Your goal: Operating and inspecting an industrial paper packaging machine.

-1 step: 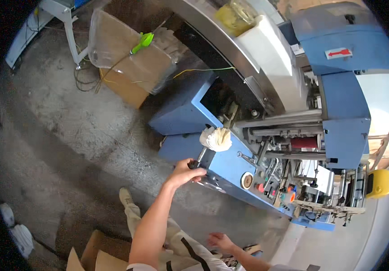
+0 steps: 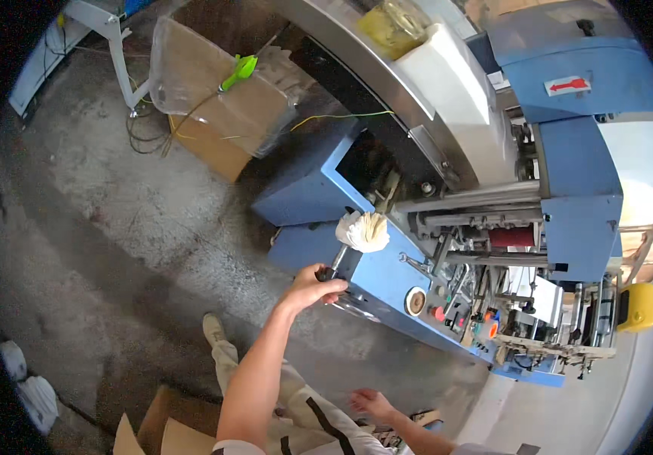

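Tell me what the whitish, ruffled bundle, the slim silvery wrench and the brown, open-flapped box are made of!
The whitish bundle looks like matte paper or thin cloth: layered folds fit both. The silvery wrench seems shiny metal, since it gleams. The brown box looks like dull cardboard, with stiff, flat flaps.

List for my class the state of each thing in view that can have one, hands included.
Left hand: closed around a dark handle.
Right hand: loosely open, nothing visible in it.
Wrench: lying on the blue top.
White layered bundle: edges fanned out.
Green tool: lying on plastic-covered cardboard.
Cardboard box: flaps open.
Red knob: pressed or not, cannot tell.
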The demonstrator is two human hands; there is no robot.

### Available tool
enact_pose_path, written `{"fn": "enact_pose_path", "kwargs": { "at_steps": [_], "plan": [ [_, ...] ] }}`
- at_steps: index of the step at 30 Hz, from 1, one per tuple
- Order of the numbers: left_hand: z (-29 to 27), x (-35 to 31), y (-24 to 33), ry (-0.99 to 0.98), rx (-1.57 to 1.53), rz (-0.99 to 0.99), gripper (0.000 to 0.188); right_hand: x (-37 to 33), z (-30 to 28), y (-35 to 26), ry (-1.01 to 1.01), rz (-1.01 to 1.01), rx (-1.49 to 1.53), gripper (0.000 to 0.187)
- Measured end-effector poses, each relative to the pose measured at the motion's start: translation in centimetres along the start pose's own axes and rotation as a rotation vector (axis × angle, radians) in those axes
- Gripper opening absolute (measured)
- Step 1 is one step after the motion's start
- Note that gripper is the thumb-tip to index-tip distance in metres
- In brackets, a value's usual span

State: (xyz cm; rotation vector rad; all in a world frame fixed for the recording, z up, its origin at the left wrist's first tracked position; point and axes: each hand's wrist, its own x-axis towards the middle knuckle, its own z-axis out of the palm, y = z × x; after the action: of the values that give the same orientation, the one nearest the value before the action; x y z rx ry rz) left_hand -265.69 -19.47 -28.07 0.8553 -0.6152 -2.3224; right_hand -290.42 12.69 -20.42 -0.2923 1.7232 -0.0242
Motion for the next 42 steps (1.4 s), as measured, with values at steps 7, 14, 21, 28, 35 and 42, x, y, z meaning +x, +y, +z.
{"fn": "enact_pose_path", "kwargs": {
  "at_steps": [7,14,21,28,35,42],
  "plan": [
    [4.8,-1.9,1.5,0.593,0.924,0.219,0.066,-0.3,-1.2,2.1,0.018,0.005,0.023,0.047],
    [1.8,-0.6,-0.8,0.434,0.544,0.204,0.046,0.5,-1.7,4.3,0.016,-0.051,-0.048,0.042],
    [-0.9,-0.8,-3.2,0.050,-0.246,-0.032,0.054,-0.4,-2.9,4.6,0.040,-0.152,0.040,0.040],
    [-0.5,0.5,-4.7,-0.123,-0.552,-0.093,0.066,0.0,-3.5,6.5,0.052,-0.057,0.068,0.046],
    [-0.6,0.9,-4.4,-0.081,-0.552,-0.099,0.062,1.2,-3.7,8.7,0.030,-0.026,0.206,0.046],
    [-0.5,0.8,-3.9,-0.129,-0.534,-0.117,0.051,1.6,-4.3,9.9,0.001,-0.066,0.130,0.040]
  ]
}}
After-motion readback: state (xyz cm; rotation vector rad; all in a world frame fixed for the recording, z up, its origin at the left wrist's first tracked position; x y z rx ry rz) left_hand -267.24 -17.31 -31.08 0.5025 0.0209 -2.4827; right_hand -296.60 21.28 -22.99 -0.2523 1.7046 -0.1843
